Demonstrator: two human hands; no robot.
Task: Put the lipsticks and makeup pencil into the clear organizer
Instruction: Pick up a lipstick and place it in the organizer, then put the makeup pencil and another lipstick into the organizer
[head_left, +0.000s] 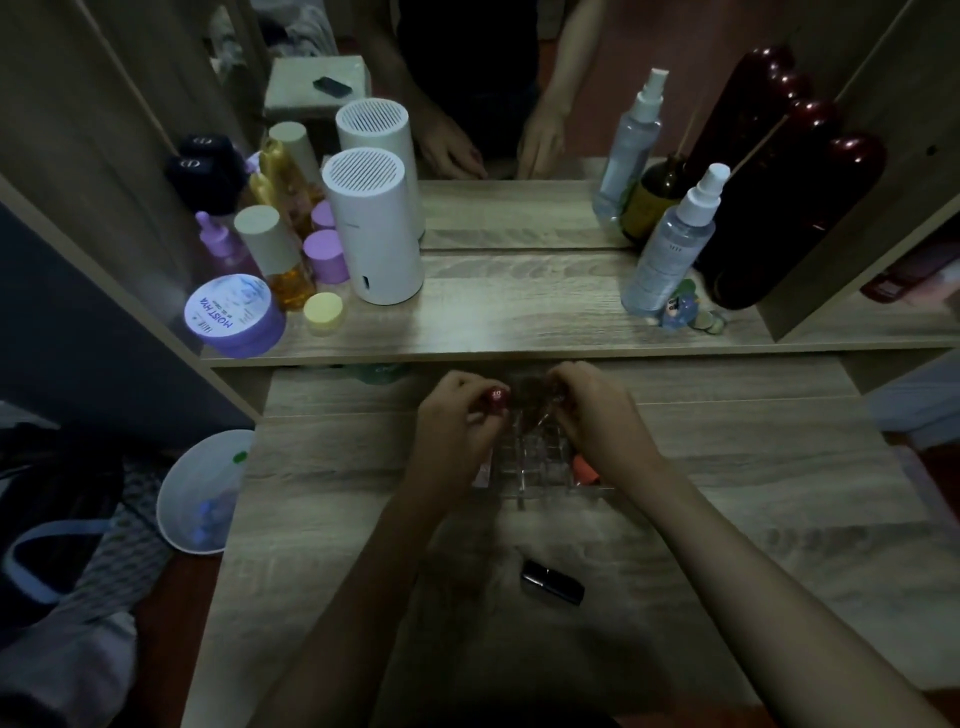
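Matt wood-grain counter (675, 545); clear glossy plastic organizer (540, 457) under the fingers (563, 395); glossy black lipstick (552, 582) nearer than them.

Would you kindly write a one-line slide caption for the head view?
Left hand holds a red lipstick over the clear organizer; black lipstick waits on the table.

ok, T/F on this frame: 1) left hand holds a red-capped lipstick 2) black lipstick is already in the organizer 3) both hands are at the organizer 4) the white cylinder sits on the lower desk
1) True: the left hand holds a red-capped lipstick.
2) False: the black lipstick lies on the desk, nearer the person than the clear organizer.
3) True: the right hand is there too.
4) False: the white cylinder stands on the raised shelf.
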